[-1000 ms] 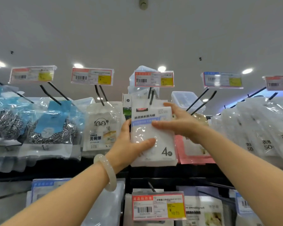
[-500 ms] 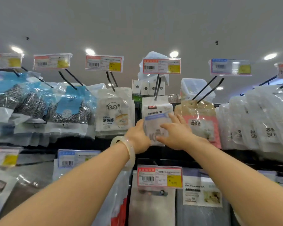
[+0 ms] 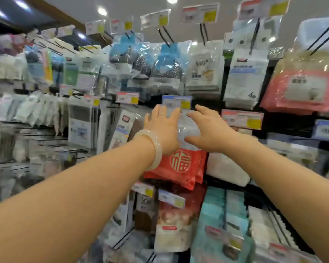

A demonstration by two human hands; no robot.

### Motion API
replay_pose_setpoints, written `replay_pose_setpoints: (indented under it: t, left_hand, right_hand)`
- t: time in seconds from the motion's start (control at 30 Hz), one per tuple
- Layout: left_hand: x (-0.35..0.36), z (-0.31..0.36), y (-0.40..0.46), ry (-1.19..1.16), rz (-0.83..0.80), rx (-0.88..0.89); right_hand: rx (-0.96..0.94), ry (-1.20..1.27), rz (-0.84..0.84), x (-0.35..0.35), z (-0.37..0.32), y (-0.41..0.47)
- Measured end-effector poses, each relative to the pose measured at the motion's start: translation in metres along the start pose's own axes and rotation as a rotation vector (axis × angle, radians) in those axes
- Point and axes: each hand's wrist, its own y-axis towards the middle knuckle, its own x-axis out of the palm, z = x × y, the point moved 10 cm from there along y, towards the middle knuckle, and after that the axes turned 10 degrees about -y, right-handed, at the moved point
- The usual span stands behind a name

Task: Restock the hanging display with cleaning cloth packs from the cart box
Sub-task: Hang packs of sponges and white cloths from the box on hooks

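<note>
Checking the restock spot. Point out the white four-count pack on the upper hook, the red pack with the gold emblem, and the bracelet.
white four-count pack (image 3: 243, 80): head view, middle of its front.
red pack (image 3: 176, 168): head view, just below the emblem.
bracelet (image 3: 156, 147): head view, its outer band.

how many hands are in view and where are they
2. The left hand with the bracelet lies open left of the clear-topped red pack; the right hand is open at its right, both under the blue price tag.

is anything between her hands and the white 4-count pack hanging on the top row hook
Nothing visible blocks it. The white 4-count cloth pack hangs clear on the top row, up and right of both hands. The left hand and right hand lie lower, on the clear-topped red pack.
</note>
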Motion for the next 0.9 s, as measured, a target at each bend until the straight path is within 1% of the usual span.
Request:
replay_pose_setpoints:
  t: [0.07, 0.13, 0.27, 0.43, 0.6, 0.77, 0.9]
  left_hand:
    - [0.013, -0.043, -0.034, 0.083, -0.087, -0.1]
    - [0.024, -0.09, -0.068, 0.164, -0.167, -0.188]
    - [0.04, -0.184, -0.14, 0.221, -0.281, -0.389]
    - [0.051, -0.283, -0.217, 0.249, -0.36, -0.558]
    - [0.054, -0.391, -0.282, 0.268, -0.427, -0.732]
    - [0.051, -0.504, -0.344, 0.235, -0.454, -0.881]
    - [0.054, -0.577, -0.393, 0.201, -0.486, -1.002]
  right_hand:
    - [-0.085, 0.035, -0.08, 0.035, -0.047, -0.006]
    - [-0.185, 0.027, -0.12, 0.065, -0.095, -0.011]
    - [-0.367, 0.035, -0.193, 0.114, -0.195, -0.019]
    - [-0.521, 0.097, -0.301, 0.165, -0.321, -0.021]
    - [-0.659, 0.179, -0.372, 0.208, -0.45, -0.015]
    - [-0.786, 0.217, -0.42, 0.249, -0.572, -0.004]
    - [-0.868, 0.246, -0.483, 0.283, -0.653, -0.003]
